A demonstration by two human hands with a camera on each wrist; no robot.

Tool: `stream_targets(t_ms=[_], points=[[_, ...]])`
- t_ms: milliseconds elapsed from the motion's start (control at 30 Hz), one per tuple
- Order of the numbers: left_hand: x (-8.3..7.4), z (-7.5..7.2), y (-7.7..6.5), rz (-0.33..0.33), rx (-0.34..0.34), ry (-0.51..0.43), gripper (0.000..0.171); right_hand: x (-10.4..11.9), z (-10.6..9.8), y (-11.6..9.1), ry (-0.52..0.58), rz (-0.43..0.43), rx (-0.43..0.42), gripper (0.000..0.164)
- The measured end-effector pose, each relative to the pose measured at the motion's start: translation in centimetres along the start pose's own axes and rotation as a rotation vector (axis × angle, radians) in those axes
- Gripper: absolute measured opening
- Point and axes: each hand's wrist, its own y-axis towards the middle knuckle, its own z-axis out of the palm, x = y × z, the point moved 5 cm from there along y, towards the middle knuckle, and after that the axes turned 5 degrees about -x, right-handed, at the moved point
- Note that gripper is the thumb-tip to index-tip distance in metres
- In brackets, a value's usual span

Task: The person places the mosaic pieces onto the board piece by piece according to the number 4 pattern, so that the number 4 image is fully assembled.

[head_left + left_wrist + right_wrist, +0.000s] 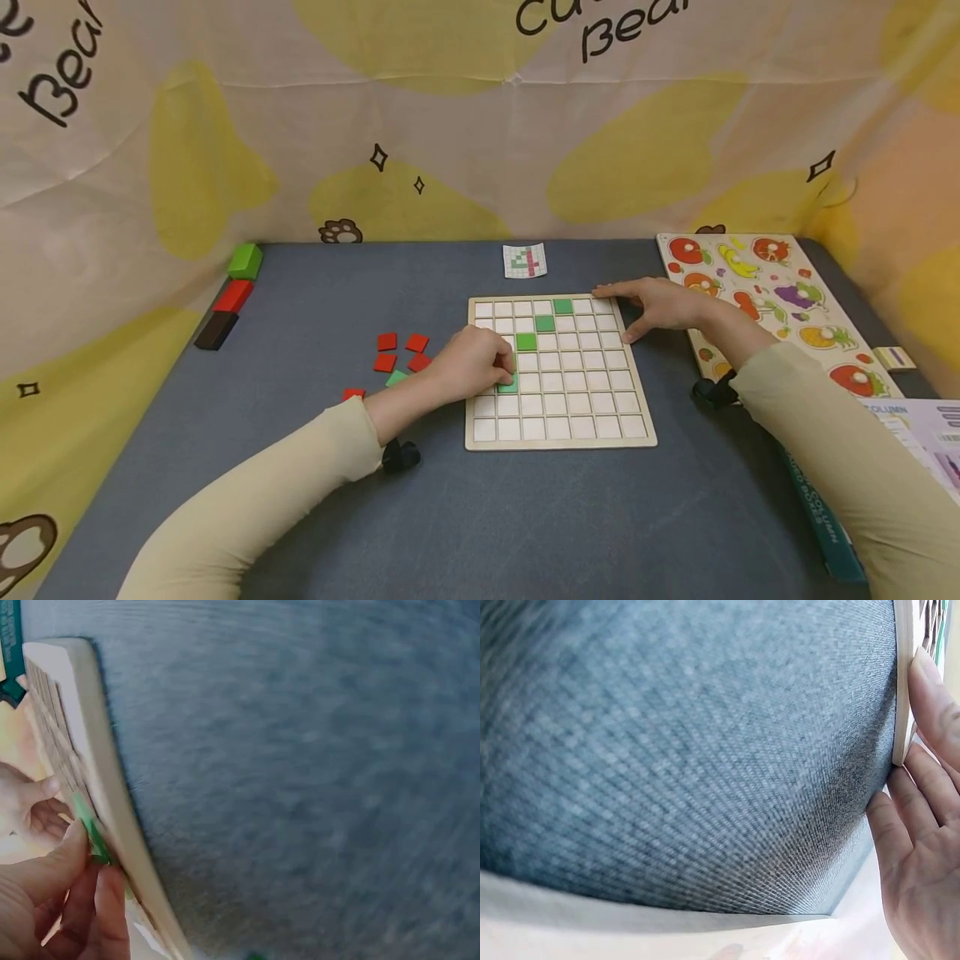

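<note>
A wooden grid board with white squares lies on the dark table. My left hand is over its left side, thumb and fingertips pinching a small green tile close to the board's surface. Just below those fingertips in the head view, a green tile shows in a left-hand square. Three more green tiles, among them one in the top row, step diagonally up to the right. My right hand touches the board's far right corner, fingers fairly straight, with the thumb against the side edge.
Left of the board lie several loose red tiles and a partly hidden green tile. A small pattern card sits beyond it. Green, red and black blocks line the left edge. A fruit puzzle board and a box occupy the right.
</note>
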Motion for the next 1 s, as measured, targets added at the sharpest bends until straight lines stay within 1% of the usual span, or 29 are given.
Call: stream_targets(t_ms=[167,267,367,467,500,600,700,800,867,933,1000], points=[[-0.8,0.7,-0.5,0.058,0.037,0.059,0.011,0.0,0.1,0.1,-0.005,-0.002,-0.002,0.080],[-0.7,0.2,-0.7,0.087,0.029,0.055,0.009,-0.1,0.2,0.1,-0.016,0.002,0.000,0.080],[0.5,-1.4,-0.7,0.057,-0.004,0.000,0.005,-0.1,0.1,0.1,-0.021,0.004,-0.001,0.081],[2.7,-3.5,-0.9,0.004,-0.025,-0.052,0.003,0.0,0.0,0.1,-0.017,-0.003,-0.002,0.081],[3.4,-4.1,-1.1,-0.016,-0.019,-0.062,0.004,0.0,0.0,0.1,-0.015,-0.005,-0.004,0.081],[5.6,-5.6,-1.9,-0.038,0.029,-0.078,0.005,0.0,0.0,0.1,-0.014,-0.011,-0.001,0.081],[7.3,-6.3,-3.0,-0.038,0.117,-0.092,0.008,-0.2,0.0,0.1,-0.011,-0.002,0.004,0.082],[8.3,-6.1,-4.1,-0.023,0.213,-0.093,0.018,-0.3,0.1,0.0,-0.009,0.003,0.009,0.082],[8.6,-5.7,-4.8,-0.004,0.258,-0.082,0.025,-0.3,0.1,0.0,-0.009,0.007,0.011,0.082],[8.7,-5.3,-5.2,0.014,0.278,-0.069,0.029,-0.3,0.0,0.1,-0.011,0.003,0.009,0.082],[8.6,-5.0,-5.3,0.032,0.276,-0.059,0.030,-0.3,0.0,0.1,-0.009,-0.001,0.007,0.082]])
